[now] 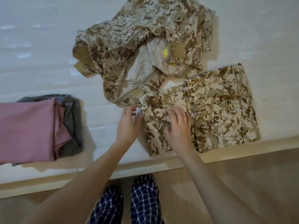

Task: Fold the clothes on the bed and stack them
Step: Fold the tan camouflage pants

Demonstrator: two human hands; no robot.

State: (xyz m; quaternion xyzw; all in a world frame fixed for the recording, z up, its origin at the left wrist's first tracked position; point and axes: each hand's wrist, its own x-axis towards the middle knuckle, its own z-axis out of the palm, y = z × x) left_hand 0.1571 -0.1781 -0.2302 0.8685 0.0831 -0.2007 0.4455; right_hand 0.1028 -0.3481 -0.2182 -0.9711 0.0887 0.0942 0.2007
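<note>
Fingers [175, 111] of the right hand [178, 126] lie spread and flat on the folded camouflage trousers [218, 113]. These form a pixel-patterned rectangle at the front edge of the quilted white bed [48, 54], long axis along that edge. The left hand [128, 125] curves loosely at their left end, gripping nothing. A crumpled matching jacket [129, 46] lies behind. Far left, a smooth pink fold [27, 126] tops grey cloth [72, 117].

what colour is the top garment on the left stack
The top garment is pink, seen in the head view.
</note>
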